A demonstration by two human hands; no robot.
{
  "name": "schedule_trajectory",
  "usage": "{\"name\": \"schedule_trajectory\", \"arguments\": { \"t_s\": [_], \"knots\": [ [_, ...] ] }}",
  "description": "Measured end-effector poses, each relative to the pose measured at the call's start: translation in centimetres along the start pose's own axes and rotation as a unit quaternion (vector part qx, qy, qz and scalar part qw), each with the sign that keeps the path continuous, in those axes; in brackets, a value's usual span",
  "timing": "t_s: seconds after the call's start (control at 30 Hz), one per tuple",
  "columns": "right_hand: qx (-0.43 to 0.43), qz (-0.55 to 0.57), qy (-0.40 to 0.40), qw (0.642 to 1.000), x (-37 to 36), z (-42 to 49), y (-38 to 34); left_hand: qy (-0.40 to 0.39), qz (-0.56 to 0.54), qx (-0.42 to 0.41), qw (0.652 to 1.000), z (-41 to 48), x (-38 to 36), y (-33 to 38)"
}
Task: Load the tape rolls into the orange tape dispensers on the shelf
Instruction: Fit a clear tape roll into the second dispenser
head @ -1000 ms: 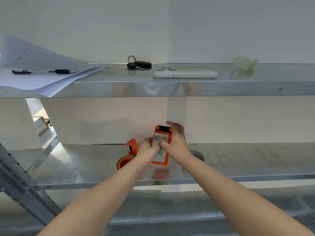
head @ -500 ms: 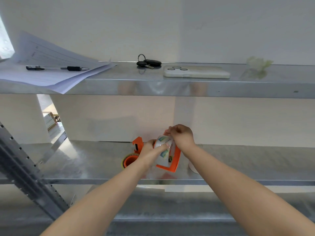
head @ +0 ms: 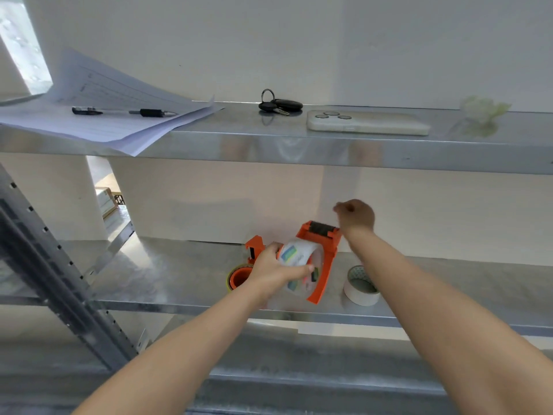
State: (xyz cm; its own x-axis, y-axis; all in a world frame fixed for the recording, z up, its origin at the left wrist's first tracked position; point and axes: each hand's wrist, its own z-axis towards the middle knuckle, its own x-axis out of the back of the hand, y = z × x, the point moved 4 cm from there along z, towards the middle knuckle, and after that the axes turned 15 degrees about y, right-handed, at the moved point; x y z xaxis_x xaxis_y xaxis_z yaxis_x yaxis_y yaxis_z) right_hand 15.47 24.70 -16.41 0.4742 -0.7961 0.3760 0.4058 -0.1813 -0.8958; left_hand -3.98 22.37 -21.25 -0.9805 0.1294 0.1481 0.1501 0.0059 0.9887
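On the lower shelf (head: pixel 179 283), my left hand (head: pixel 273 269) grips the tape roll (head: pixel 299 259) inside the orange dispenser (head: pixel 324 250) while my right hand (head: pixel 356 215), pinched closed, seems to be drawing its end over the roller, which next needs threading.

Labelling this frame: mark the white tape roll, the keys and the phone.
white tape roll (head: pixel 361 287): head view, on its outer side wall.
keys (head: pixel 281 104): head view, on the black fob.
phone (head: pixel 371 124): head view, on its pale back.
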Motion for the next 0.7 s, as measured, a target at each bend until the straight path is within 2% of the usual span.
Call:
{"name": "schedule_trajectory", "arguments": {
  "t_s": [0.1,0.33,0.53,0.7],
  "knots": [
    [-0.03,0.041,-0.018,0.999,0.3,1.3,-0.5,-0.009,-0.017,0.007,1.0,-0.8,-0.5,0.0],
    [-0.059,0.054,-0.006,0.997,0.1,0.9,-1.0,-0.001,-0.015,-0.003,1.0,-1.0,0.4,0.9],
    [-0.141,0.039,-0.01,0.989,-0.5,0.4,0.0,-0.007,0.018,-0.038,0.999,-2.1,0.4,0.7],
    [-0.172,0.014,-0.047,0.984,-1.1,0.2,0.5,0.009,0.029,-0.07,0.997,-2.1,1.3,1.5]
  ]
}}
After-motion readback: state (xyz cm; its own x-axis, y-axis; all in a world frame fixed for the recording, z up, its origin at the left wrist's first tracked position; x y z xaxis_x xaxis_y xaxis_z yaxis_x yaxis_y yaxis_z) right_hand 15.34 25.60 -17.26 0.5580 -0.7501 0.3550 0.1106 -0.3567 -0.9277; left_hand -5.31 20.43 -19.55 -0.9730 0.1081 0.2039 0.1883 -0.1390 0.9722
